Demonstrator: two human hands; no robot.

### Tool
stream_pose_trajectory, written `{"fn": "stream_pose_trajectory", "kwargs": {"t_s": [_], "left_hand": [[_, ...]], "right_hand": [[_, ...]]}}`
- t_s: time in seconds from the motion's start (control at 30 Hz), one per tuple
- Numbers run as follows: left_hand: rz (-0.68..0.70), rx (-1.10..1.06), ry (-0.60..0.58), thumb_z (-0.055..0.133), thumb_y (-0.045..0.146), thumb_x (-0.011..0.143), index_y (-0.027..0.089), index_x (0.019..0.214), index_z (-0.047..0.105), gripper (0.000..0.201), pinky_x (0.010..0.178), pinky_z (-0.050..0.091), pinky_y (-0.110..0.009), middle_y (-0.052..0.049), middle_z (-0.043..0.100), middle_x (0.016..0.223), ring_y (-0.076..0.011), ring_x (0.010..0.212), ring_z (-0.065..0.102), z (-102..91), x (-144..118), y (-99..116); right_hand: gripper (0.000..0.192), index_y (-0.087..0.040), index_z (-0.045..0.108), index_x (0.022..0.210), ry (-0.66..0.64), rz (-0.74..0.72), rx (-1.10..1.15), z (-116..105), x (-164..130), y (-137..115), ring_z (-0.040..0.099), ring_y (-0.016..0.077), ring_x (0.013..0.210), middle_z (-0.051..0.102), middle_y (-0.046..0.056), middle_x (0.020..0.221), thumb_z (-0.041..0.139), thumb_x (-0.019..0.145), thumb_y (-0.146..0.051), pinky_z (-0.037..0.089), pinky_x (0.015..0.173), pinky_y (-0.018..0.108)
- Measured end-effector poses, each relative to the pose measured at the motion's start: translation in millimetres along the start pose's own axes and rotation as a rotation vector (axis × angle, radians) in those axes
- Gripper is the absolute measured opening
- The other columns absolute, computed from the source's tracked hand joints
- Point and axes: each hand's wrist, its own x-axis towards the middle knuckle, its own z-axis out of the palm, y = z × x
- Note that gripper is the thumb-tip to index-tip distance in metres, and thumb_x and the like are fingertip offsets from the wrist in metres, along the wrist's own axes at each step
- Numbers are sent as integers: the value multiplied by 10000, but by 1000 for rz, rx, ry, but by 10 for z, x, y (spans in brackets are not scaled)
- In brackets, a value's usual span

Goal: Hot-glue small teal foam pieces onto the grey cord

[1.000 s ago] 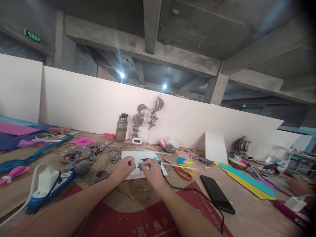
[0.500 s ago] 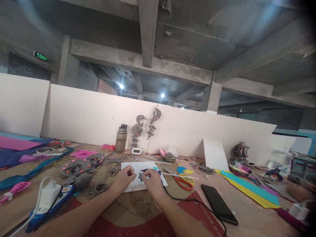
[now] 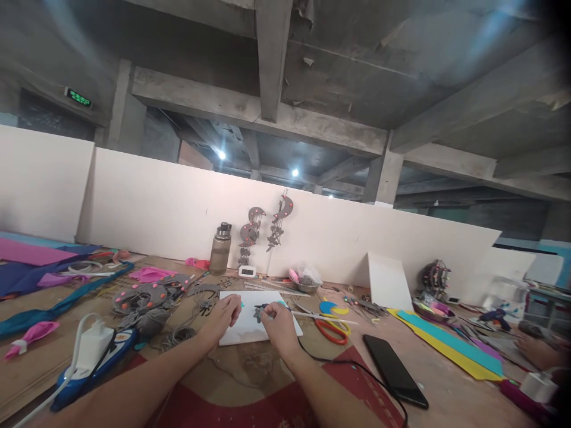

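Note:
My right hand [image 3: 279,324] pinches a small dark grey-green cut-out piece [image 3: 257,315], seemingly felt, over the white board [image 3: 245,336]. Beside that hand lies a dark blue glue gun [image 3: 285,305], partly covered by my fingers, with a white stick [image 3: 332,316] pointing out to the right and a black cord trailing toward me. At the board's left edge is my left hand [image 3: 227,312], its fingers curled together; whether anything is inside them is hidden. Light blue bits [image 3: 281,303] show on the board near both hands.
Orange-handled scissors [image 3: 332,331] and a black phone [image 3: 395,370] lie to the right. Grey yarn [image 3: 178,337] and a blue power strip [image 3: 96,368] are left. A bottle [image 3: 220,249] and small clock [image 3: 247,271] stand behind. At far right appears another person's hand [image 3: 535,352].
My left hand has drawn slightly left and its fingers have curled in from a pinch. The right hand, still holding the grey piece, has shifted slightly right. The view has tilted a little.

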Motion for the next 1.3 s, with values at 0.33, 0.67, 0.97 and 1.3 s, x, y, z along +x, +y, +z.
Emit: {"fn": "stream_pose_trajectory", "kwargs": {"t_s": [0.33,0.67,0.97,1.3], "left_hand": [[-26,43,-107,622,462,665,171,691,520,309,507,355,-235,37,505,579,-104,507,445,50,-77,134],[-122,-39,-112,496,600,758,130,729,636,491,548,395,-254,-34,560,670,-129,591,500,38,-111,172],[-120,52,-233,628,480,730,121,1083,632,503,663,434,-273,-70,646,832,-142,704,549,39,-127,193],[-85,39,-225,641,363,724,117,1002,645,371,519,377,-226,-19,611,673,-79,518,454,31,-135,266]], "right_hand": [[144,-183,590,586,9,6,19,-36,29,0,507,123,611,587,-10,621,546,717,-223,360,601,234],[135,-187,593,598,32,12,47,-71,43,-19,494,114,605,570,-20,608,547,717,-230,356,591,225],[135,-179,600,642,-56,7,30,-121,13,-72,465,113,621,564,-16,634,535,732,-257,337,615,238],[131,-176,613,684,-110,-34,37,-152,-8,-125,471,114,659,570,-12,682,552,754,-269,347,634,235]]}}
